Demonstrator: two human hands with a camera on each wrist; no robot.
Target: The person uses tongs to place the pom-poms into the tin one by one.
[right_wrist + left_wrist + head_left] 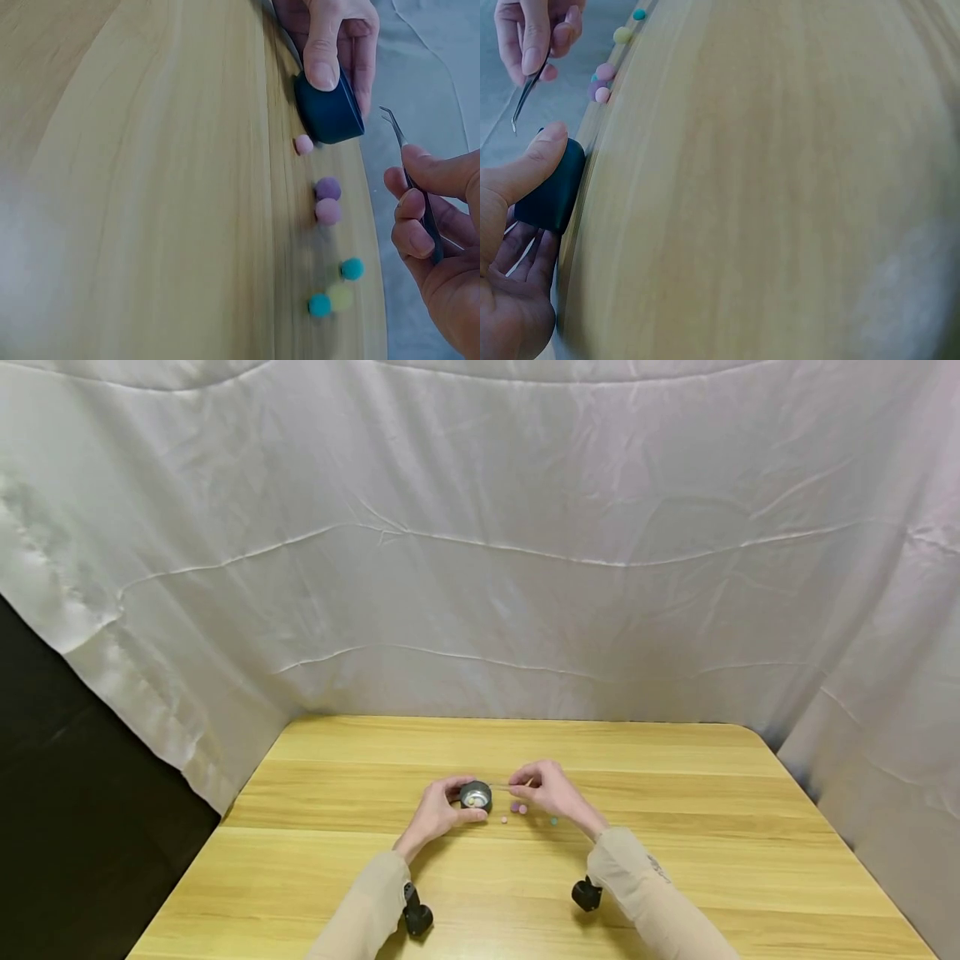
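Note:
My left hand point(437, 810) grips a small dark round cup point(330, 112) on the table, thumb on the near side and fingers round the far side. The cup's shiny inside shows in the head view, with small pale shapes in it. In my right hand point(546, 789) I pinch a pair of bent-tip tweezers point(397, 131), the points held beside the cup's rim. Those points stand slightly apart with nothing between them. Right of the cup lie small pompoms: a pale pink one point(304, 145), a purple one point(328, 188) touching a pink one point(328, 212).
Nearer my right wrist lie two teal pompoms point(352, 268) and a yellow pompom point(340, 297). The wooden table point(675, 827) ends at a grey curtain point(480, 568) behind. Black wrist cameras point(417, 917) hang below both sleeves.

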